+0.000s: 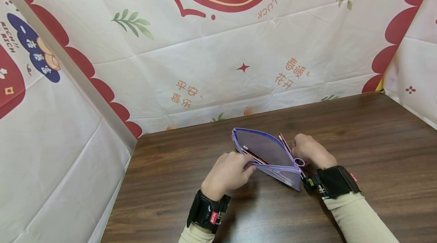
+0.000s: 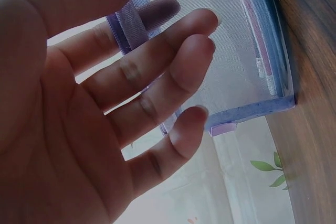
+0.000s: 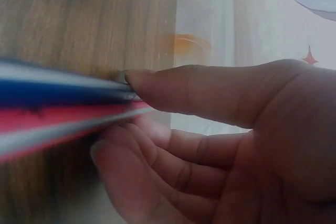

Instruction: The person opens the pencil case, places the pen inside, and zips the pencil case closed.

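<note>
A mesh pencil pouch [image 1: 288, 177] with purple zipper edging stands on the table, its mouth spread wide. My left hand [image 1: 227, 172] pinches the near rim; in the left wrist view the index finger shows through the mesh [image 2: 205, 87] and the thumb lies outside, the other fingers loosely bent. Several striped pencils [image 1: 257, 155] lie inside along the pouch's bottom. Just right of the pouch, my right hand [image 1: 310, 150] holds pencils between thumb and fingers: a blue-and-white one [image 3: 52, 90] and a red-and-silver one [image 3: 58, 124] show in the right wrist view.
The brown wood-grain table [image 1: 164, 197] ends at a printed white cloth [image 1: 218, 53] hung behind it. More cloth hangs at the left [image 1: 61, 140] and right [image 1: 420, 68]. A purple loop [image 1: 299, 162] sits at the pouch's right corner, close to my right wrist.
</note>
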`<state>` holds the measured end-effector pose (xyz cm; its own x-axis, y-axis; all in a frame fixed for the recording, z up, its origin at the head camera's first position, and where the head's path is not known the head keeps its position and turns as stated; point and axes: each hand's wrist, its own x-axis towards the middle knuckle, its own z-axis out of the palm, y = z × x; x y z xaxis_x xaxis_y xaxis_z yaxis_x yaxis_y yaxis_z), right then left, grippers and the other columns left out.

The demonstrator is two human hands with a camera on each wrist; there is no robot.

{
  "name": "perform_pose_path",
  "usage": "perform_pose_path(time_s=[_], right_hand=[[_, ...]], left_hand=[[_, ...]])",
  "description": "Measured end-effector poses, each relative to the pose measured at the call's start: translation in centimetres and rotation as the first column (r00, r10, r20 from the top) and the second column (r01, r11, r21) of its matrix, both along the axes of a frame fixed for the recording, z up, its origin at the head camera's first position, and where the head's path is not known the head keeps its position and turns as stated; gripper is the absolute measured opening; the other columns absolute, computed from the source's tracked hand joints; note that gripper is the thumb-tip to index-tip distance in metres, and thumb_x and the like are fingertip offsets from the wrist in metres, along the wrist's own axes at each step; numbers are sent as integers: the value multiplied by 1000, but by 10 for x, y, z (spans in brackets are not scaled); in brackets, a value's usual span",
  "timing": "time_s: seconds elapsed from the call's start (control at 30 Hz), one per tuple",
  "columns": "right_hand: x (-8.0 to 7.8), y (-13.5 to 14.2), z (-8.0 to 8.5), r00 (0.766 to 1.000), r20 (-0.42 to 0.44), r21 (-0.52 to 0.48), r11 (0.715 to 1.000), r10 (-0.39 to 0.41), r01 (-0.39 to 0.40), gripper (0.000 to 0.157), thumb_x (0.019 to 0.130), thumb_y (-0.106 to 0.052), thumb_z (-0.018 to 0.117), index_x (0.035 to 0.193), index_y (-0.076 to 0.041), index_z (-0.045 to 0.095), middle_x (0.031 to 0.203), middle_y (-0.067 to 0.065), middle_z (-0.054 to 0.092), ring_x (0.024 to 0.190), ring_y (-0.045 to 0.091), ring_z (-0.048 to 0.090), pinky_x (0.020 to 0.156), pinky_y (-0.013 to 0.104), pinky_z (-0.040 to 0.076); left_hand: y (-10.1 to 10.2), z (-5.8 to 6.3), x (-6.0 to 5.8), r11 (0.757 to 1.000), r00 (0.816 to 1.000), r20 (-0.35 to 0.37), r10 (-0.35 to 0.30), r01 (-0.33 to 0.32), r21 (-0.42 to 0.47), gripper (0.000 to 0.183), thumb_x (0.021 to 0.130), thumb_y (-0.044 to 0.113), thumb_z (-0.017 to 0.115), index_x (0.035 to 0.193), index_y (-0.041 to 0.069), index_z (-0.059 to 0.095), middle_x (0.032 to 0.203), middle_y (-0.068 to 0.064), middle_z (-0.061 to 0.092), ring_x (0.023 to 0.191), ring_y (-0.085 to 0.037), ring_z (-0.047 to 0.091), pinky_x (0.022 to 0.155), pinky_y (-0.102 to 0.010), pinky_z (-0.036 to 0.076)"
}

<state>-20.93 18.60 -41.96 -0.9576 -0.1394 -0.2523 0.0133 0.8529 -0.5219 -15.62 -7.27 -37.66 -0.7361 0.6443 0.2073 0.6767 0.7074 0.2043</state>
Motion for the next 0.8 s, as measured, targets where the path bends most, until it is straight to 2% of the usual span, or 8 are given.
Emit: perform_pose_path(time_s=[0.3, 0.47, 0.8], right_hand=[[-1, 1, -1, 1000, 30, -13, 1000, 8, -8, 17, 74, 2, 49, 60, -6, 56, 59, 3, 52, 50, 15, 50, 43, 26, 40], [-2, 0, -2, 999, 47, -11, 1000, 8, -7, 25, 77, 1, 47, 55, -10, 50, 54, 0, 48, 47, 14, 48, 42, 26, 38], [1, -1, 0, 999, 47, -30, 1000, 6, -5, 15, 80, 1, 48, 70, -2, 59, 64, 6, 55, 53, 17, 53, 44, 28, 45]], left_hand=[[1, -1, -1, 1000, 1000, 12, 1, -1, -2, 9, 88, 28, 62, 87, 20, 67, 59, 12, 46, 50, -1, 42, 45, -18, 30], [0, -1, 0, 1000, 1000, 14, 3, -3, -1, 9, 88, 27, 62, 88, 20, 67, 60, 12, 46, 51, -1, 42, 45, -18, 31], [0, -1, -1, 1000, 1000, 22, 4, -4, -4, 11, 89, 28, 62, 94, 21, 69, 62, 12, 50, 51, -1, 44, 46, -18, 33]])
